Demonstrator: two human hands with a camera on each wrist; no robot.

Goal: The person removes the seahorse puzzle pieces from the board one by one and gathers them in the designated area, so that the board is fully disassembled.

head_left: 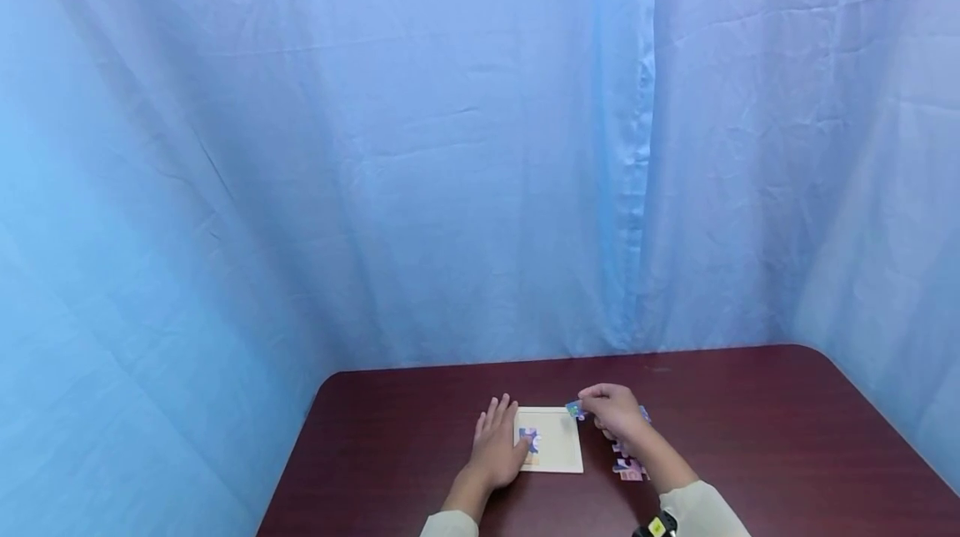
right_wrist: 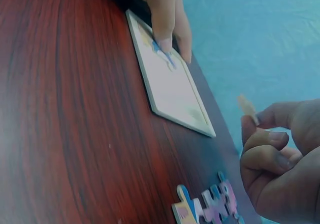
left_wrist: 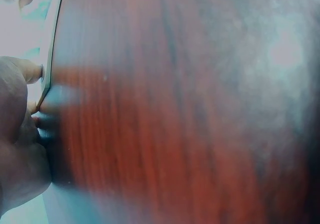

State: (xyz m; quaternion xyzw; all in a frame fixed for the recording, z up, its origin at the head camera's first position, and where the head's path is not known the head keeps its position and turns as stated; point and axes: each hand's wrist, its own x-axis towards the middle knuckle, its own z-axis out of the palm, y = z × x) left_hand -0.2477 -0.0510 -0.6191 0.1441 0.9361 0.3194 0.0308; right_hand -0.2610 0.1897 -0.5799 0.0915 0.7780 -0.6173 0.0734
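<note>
A white puzzle tray point(head_left: 561, 447) lies flat on the table. My left hand point(head_left: 495, 449) rests along its left edge with fingers extended, its thumb reaching over the rim onto joined puzzle pieces point(head_left: 533, 458) at the tray's left side. Between thumb and forefinger, my right hand point(head_left: 615, 412) pinches a blue-green puzzle piece point(head_left: 574, 409) above the tray's far right corner. In the right wrist view, that held piece point(right_wrist: 247, 108) appears edge-on, raised clear of the tray. The left wrist view catches only part of the left hand point(left_wrist: 20, 129) at the tray rim.
Several loose puzzle pieces point(head_left: 632, 470) lie right of the tray, partly hidden under my right forearm; the right wrist view shows the pieces point(right_wrist: 212, 204) close together. The dark red wooden table point(head_left: 390, 437) meets a blue curtain point(head_left: 465, 187) behind it. A black device point(head_left: 657, 525) sits at my right wrist.
</note>
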